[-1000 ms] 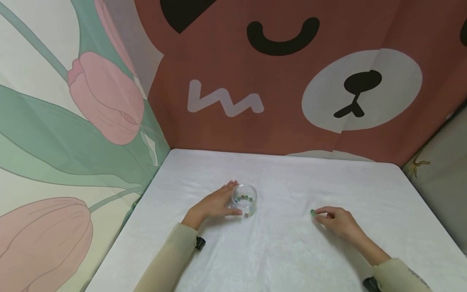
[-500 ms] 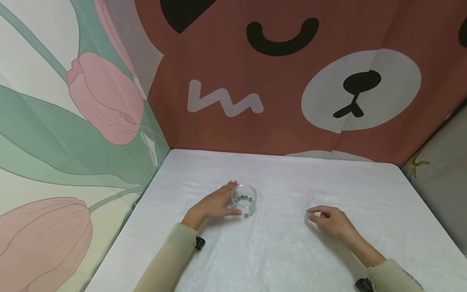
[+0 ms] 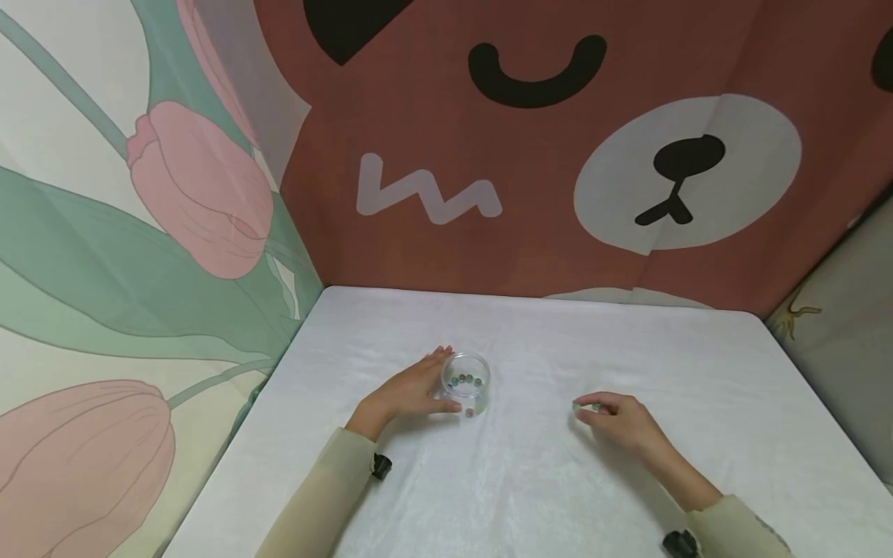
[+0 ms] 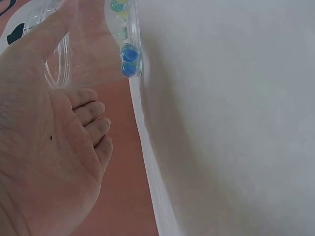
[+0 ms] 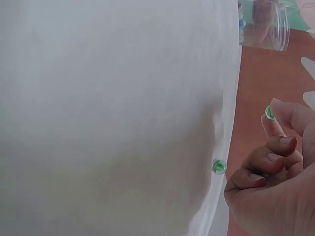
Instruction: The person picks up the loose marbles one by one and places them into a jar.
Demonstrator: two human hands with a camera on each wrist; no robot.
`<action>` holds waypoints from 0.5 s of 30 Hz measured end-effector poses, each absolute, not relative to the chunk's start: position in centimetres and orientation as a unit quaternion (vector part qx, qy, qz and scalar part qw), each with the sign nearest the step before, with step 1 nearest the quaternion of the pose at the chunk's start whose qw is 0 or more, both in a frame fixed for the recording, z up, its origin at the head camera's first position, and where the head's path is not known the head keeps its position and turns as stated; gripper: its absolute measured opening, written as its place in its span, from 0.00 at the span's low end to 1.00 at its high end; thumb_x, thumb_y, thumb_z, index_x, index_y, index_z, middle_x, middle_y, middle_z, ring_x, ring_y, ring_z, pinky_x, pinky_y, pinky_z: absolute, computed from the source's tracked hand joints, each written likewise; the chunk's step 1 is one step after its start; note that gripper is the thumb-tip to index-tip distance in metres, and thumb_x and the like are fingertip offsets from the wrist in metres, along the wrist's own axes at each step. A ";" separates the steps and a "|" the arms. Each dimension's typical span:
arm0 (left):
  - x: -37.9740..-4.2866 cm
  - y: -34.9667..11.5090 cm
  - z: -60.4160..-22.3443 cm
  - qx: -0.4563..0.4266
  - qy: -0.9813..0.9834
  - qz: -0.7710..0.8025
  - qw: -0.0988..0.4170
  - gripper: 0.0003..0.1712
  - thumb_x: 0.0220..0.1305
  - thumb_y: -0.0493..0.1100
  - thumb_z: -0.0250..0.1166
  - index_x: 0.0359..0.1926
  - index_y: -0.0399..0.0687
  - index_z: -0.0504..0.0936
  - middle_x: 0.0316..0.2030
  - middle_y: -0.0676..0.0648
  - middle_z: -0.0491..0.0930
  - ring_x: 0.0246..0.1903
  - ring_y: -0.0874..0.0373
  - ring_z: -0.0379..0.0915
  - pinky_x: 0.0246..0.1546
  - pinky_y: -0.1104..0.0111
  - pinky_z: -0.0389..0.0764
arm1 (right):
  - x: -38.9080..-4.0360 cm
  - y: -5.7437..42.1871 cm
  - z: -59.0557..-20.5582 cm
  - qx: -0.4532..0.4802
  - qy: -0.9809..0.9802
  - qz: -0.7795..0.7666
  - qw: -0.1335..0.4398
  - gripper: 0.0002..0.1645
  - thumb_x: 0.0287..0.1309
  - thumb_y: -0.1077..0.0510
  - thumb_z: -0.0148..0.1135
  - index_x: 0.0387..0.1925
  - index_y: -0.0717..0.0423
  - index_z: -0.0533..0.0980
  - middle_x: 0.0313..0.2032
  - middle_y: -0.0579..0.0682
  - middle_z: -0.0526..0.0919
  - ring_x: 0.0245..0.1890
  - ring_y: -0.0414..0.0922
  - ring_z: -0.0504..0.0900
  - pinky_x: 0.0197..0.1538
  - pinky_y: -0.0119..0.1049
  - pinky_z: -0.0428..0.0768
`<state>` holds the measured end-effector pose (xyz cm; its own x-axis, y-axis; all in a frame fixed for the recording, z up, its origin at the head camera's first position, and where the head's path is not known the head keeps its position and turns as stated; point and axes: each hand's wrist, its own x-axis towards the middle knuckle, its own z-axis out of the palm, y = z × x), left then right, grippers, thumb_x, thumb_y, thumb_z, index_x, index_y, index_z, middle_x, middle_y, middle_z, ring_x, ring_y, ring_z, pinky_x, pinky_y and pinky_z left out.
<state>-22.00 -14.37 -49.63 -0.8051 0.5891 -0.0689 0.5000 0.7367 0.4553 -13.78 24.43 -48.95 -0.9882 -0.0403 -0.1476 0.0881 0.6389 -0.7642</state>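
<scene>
A clear plastic jar [image 3: 466, 376] stands upright on the white table, with several glass marbles [image 4: 129, 53] at its bottom. My left hand [image 3: 410, 390] holds the jar from its left side, thumb at the near side and fingers at the far side. To the right, my right hand [image 3: 624, 422] pinches a green marble [image 5: 269, 113] between thumb and index fingertip, apart from the jar. The other fingers of that hand are curled in. A second green marble [image 5: 219, 166] lies on the tablecloth beneath the hand; the head view shows it through the gap between finger and thumb.
A white cloth covers the table [image 3: 530, 480]. Behind it hangs a brown curtain [image 3: 418, 256] with a bear print. A tulip-patterned curtain [image 3: 202, 186] borders the left side, and a pale one [image 3: 837, 341] the right.
My right hand has slid left toward the jar with the pinched green marble. The second green marble now shows between finger and thumb. My left hand and the jar stay put.
</scene>
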 end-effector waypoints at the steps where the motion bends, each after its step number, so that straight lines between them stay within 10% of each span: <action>1: -22.0 -14.4 -49.7 0.294 0.926 0.211 0.105 0.64 0.57 0.76 0.64 0.81 0.49 0.47 0.81 0.51 0.43 0.80 0.57 0.35 0.78 0.59 0.47 | -13.8 24.3 -48.9 0.016 0.901 -0.427 0.078 0.23 0.61 0.45 0.71 0.52 0.53 0.85 0.20 0.44 0.68 0.23 0.41 0.65 0.28 0.34 0.65; 15: -22.2 -14.5 -49.8 0.291 0.928 0.207 0.107 0.65 0.56 0.79 0.62 0.82 0.51 0.47 0.81 0.54 0.42 0.80 0.58 0.35 0.78 0.60 0.47 | -14.0 22.5 -48.4 0.006 0.892 -0.446 0.078 0.23 0.60 0.43 0.72 0.51 0.51 0.86 0.19 0.43 0.66 0.23 0.40 0.64 0.27 0.33 0.64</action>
<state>-22.17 -14.49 -49.77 -0.8073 0.5850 -0.0778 0.4964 0.7444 0.4466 -13.99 22.47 -48.38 -0.9879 -0.0588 -0.1438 0.0798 0.6025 -0.7941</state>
